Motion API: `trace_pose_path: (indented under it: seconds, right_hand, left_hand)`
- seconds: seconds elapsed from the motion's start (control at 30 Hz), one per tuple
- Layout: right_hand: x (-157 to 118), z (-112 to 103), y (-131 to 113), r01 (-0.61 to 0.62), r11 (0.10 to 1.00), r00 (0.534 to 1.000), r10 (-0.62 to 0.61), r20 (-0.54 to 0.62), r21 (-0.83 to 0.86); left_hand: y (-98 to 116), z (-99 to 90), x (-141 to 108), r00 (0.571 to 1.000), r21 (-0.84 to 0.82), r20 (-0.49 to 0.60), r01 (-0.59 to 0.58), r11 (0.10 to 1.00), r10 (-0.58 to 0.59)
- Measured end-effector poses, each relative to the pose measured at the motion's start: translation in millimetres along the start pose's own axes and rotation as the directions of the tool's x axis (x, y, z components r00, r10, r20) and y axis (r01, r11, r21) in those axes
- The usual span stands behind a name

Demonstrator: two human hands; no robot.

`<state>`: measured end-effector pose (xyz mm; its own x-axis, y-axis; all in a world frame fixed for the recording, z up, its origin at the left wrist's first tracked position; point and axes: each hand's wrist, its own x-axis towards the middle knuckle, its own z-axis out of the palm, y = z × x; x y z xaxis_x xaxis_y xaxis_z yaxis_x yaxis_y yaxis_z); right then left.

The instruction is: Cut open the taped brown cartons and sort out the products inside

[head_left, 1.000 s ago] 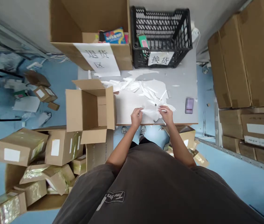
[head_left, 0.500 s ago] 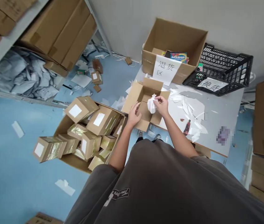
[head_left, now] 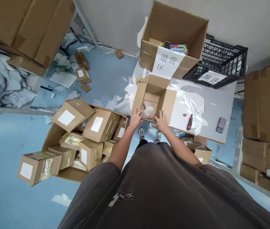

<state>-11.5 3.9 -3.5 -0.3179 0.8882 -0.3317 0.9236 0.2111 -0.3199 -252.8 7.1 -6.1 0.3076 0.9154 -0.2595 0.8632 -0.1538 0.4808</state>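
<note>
A small open cardboard box (head_left: 169, 106) stands at the near left part of the white table (head_left: 217, 127), its flaps spread. Inside it lies a crumpled piece of white paper or wrap (head_left: 148, 109), toward the near left corner. My left hand (head_left: 136, 119) rests on the box's near left corner, fingers apart. At the near right edge of the same box is my right hand (head_left: 161, 121), with its fingers spread on the cardboard. Neither hand has a loose item in it.
Behind stands a large carton (head_left: 146, 57) with a paper sign, beside a black crate (head_left: 235, 60). A red and black cutter (head_left: 190, 122) and paper scraps (head_left: 192, 101) lie on the table. Several taped boxes (head_left: 98, 124) fill a big carton at the left.
My right hand has let go of the white crumpled piece, which now lies in the box. Both hands have moved to the box's near edge. The view has shifted.
</note>
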Motion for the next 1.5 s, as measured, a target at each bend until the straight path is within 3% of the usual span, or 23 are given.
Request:
trace_pose_path:
  seconds: [0.17, 0.33, 0.47, 0.53, 0.63, 0.7, 0.8, 0.93, 1.0, 1.1, 1.17, 1.23, 1.3, 1.4, 1.5]
  right_hand:
    - [-14, 13, 11, -0.068, 0.993, 0.981, 0.085, -0.176, 0.099]
    - [-58, -19, 45, -0.001, 0.976, 0.925, 0.084, -0.371, 0.218]
    - [-132, -58, 99, -0.006, 0.970, 0.848, 0.133, -0.512, 0.242]
    - [-178, -74, 136, -0.054, 0.968, 0.792, 0.190, -0.581, 0.243]
    - [-261, -84, 200, -0.188, 0.944, 0.684, 0.323, -0.654, 0.270]
    - [-325, -77, 242, -0.294, 0.905, 0.596, 0.425, -0.681, 0.307]
    - [-429, -49, 286, -0.451, 0.807, 0.427, 0.569, -0.703, 0.381]
    - [-558, 0, 308, -0.630, 0.588, 0.143, 0.730, -0.669, 0.507]
    - [-611, 19, 310, -0.682, 0.475, 0.030, 0.778, -0.627, 0.557]
    - [-672, 35, 312, -0.738, 0.363, -0.042, 0.816, -0.576, 0.569]
    - [-700, 38, 315, -0.760, 0.326, -0.063, 0.824, -0.564, 0.562]
    - [-715, 36, 322, -0.760, 0.322, -0.081, 0.815, -0.574, 0.564]
    - [-716, 30, 331, -0.746, 0.349, -0.083, 0.796, -0.600, 0.567]
    - [-693, 15, 350, -0.717, 0.423, -0.038, 0.769, -0.638, 0.554]
    - [-648, -8, 369, -0.671, 0.526, 0.083, 0.754, -0.652, 0.523]
  left_hand:
    - [27, -3.2, -8, 0.998, 0.085, -0.022, -0.051, 0.995, 0.053]
    - [90, -24.1, -31, 0.979, 0.121, -0.178, -0.076, 0.990, 0.097]
    - [174, -17.0, -34, 0.926, 0.142, -0.305, -0.188, 0.972, 0.223]
    - [225, -1.7, -25, 0.896, 0.146, -0.315, -0.280, 0.949, 0.313]
    - [313, 34.9, -3, 0.845, 0.142, -0.233, -0.460, 0.876, 0.481]
    - [377, 67.5, 7, 0.787, 0.129, -0.144, -0.587, 0.800, 0.600]
    - [474, 125.5, 5, 0.654, 0.086, 0.003, -0.754, 0.651, 0.757]
    - [586, 207.6, -32, 0.413, -0.040, 0.187, -0.904, 0.427, 0.892]
    - [630, 243.6, -54, 0.301, -0.114, 0.242, -0.935, 0.335, 0.922]
    - [679, 280.5, -79, 0.179, -0.204, 0.253, -0.951, 0.233, 0.951]
    - [698, 290.6, -85, 0.134, -0.236, 0.234, -0.953, 0.190, 0.963]
    - [704, 291.1, -82, 0.128, -0.237, 0.222, -0.955, 0.181, 0.967]
    - [699, 285.7, -73, 0.171, -0.213, 0.219, -0.952, 0.218, 0.961]
    - [674, 272.4, -50, 0.295, -0.166, 0.226, -0.927, 0.335, 0.928]
    - [634, 252.2, -25, 0.452, -0.106, 0.235, -0.868, 0.485, 0.860]
